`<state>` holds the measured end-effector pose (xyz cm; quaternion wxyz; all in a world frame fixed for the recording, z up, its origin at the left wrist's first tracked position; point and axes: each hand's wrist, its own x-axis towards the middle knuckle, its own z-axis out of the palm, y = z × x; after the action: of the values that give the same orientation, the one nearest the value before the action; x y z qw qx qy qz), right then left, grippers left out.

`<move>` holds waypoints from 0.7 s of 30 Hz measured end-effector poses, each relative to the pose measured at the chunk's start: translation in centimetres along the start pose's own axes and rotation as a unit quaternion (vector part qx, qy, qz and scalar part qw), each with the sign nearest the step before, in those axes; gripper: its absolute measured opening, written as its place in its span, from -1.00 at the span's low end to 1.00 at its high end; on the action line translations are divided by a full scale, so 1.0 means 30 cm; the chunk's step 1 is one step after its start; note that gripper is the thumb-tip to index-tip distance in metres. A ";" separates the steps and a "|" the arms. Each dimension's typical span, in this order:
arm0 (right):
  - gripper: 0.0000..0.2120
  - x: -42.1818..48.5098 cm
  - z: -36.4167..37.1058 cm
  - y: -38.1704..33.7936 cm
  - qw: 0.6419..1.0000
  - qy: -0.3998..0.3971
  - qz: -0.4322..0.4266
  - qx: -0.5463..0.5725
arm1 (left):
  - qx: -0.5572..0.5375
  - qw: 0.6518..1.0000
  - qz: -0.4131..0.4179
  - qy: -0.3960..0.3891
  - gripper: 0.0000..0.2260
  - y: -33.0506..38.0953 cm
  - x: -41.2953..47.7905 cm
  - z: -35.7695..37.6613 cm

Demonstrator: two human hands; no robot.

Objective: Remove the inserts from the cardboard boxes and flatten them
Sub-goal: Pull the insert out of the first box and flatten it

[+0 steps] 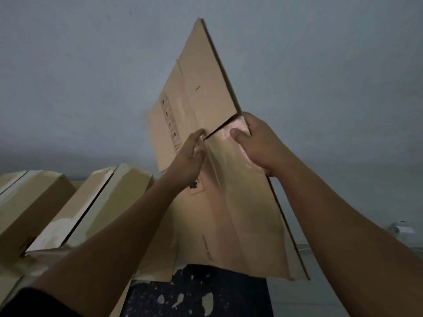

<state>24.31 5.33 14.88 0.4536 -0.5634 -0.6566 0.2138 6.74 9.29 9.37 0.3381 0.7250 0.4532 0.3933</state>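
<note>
Head view, dim and soft, so much of this is hard for me to make out. The left hand (191, 156) shows only its back. Its fingers curl against the box (206, 88) beside a dark slit between two flaps, but I cannot tell whether they actually pinch the card. My left forearm hides the lower left part of the box. More card (155, 259) shows under that arm, and I cannot tell whether it belongs to the same box. A strip of print (170, 124) runs along one panel, too blurred to read. A small white object (402, 229) sits low on the right by the wall (91, 65); I cannot say what it is. The closed boxes (34, 207) on the left are cut off by the frame edge.

The right hand (256, 145) grips the box at its right edge, thumb pressed on the front face and fingers wrapped behind.

The box is plain brown card, collapsed flat and held up on end in front of the wall, tilted, with its top corner high in the frame. Creases run down it, a glossy strip crosses it between the hands, and its bottom edge looks ragged above the dark speckled floor (206, 294).
</note>
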 end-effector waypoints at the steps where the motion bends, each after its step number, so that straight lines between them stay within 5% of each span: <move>1: -0.77 -0.010 -0.006 0.010 0.999 0.001 0.007 0.043 | 0.016 1.000 0.016 0.009 -0.61 -0.008 -0.009 0.001; 6: -0.77 -0.087 -0.001 0.133 0.968 0.017 0.093 0.232 | 0.117 0.990 0.068 0.039 -0.55 -0.046 -0.063 0.035; 10: -0.73 -0.185 0.060 0.327 0.942 0.016 0.198 0.271 | 0.206 0.978 0.013 -0.028 -0.52 -0.150 -0.122 0.116; 16: -0.75 -0.354 0.149 0.594 0.914 -0.021 0.314 0.256 | 0.267 0.947 -0.099 -0.145 -0.52 -0.374 -0.274 0.262; 21: -0.71 -0.460 0.168 0.770 0.923 -0.004 0.359 0.139 | 0.294 0.898 -0.239 -0.224 -0.50 -0.526 -0.382 0.327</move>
<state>32.08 -0.06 -10.82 0.4176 -0.6916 -0.3760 0.4538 5.97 3.07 -11.55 0.2860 0.7304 0.6199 -0.0232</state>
